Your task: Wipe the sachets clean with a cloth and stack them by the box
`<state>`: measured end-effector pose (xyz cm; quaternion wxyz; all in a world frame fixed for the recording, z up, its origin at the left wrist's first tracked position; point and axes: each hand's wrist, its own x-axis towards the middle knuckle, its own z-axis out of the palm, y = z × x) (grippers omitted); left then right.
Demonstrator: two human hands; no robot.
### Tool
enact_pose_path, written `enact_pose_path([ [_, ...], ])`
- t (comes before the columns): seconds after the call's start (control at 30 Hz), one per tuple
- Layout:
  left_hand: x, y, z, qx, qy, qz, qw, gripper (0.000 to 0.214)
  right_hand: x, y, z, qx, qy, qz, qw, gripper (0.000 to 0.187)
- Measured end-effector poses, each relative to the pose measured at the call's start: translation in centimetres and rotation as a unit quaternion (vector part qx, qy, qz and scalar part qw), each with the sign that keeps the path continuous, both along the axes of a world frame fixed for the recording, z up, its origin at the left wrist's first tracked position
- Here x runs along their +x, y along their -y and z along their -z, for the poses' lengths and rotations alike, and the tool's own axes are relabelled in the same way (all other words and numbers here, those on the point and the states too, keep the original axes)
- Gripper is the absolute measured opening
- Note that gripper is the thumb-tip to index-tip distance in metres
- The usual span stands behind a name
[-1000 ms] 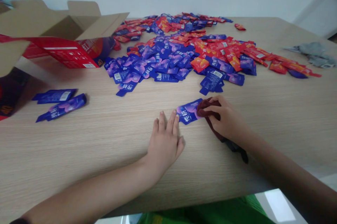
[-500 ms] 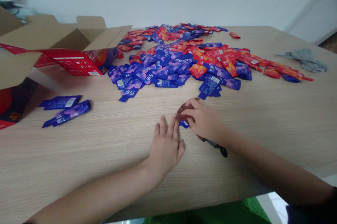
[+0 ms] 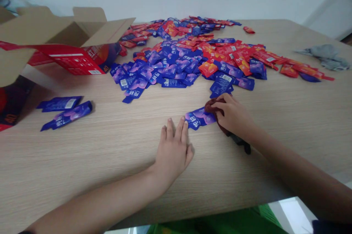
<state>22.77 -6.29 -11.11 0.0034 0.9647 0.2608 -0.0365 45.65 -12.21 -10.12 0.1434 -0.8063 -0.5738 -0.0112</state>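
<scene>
A blue and purple sachet (image 3: 200, 117) lies flat on the table between my hands. My left hand (image 3: 173, 148) rests palm down with fingers stretched, its fingertips at the sachet's left end. My right hand (image 3: 232, 117) grips a bunched dark brown cloth (image 3: 211, 105), which presses on the sachet's right end. A black strip (image 3: 240, 142) hangs out below that hand; what it belongs to is hidden.
Behind my hands spreads a heap of blue sachets (image 3: 165, 65) and red sachets (image 3: 239, 56). Two blue sachets (image 3: 67, 114) lie at the left, near open red cardboard boxes (image 3: 70, 60). A grey cloth (image 3: 324, 56) lies at the far right.
My right hand has slid the brown cloth to the right along the sachet, uncovering its printed face. My left hand has stayed at the sachet's left end. The view has shifted slightly.
</scene>
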Motion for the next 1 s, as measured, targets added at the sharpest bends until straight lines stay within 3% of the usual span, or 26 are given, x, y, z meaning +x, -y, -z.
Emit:
enact_pose_path([
  [0.2, -0.1, -0.1, 0.4, 0.009, 0.015, 0.003, 1.000, 0.067, 0.9, -0.2, -1.4, -0.029, -0.014, -0.018, 0.999, 0.028],
  [0.37, -0.3, -0.2, 0.6, 0.019, 0.035, 0.011, 0.999, 0.067, -2.0, -0.6, -3.2, 0.024, -0.022, -0.075, 0.997, 0.028],
  [0.47, -0.2, -0.2, 0.4, 0.019, 0.030, 0.009, 0.999, 0.065, -4.0, -1.0, -2.7, 0.016, -0.045, -0.126, 0.991, 0.026],
  [0.57, -0.1, -0.2, 0.2, 0.015, 0.023, 0.007, 1.000, 0.066, -4.7, -1.1, -1.8, -0.006, -0.053, -0.119, 0.991, 0.027],
  [0.87, 0.0, -0.1, 0.1, 0.005, 0.014, 0.008, 1.000, 0.067, -0.5, 1.1, -0.6, -0.005, -0.015, -0.019, 1.000, 0.024],
  [1.0, -0.1, 0.0, 0.1, 0.011, 0.011, 0.007, 1.000, 0.066, 1.8, 1.2, -0.5, -0.020, -0.044, -0.025, 0.999, 0.023],
])
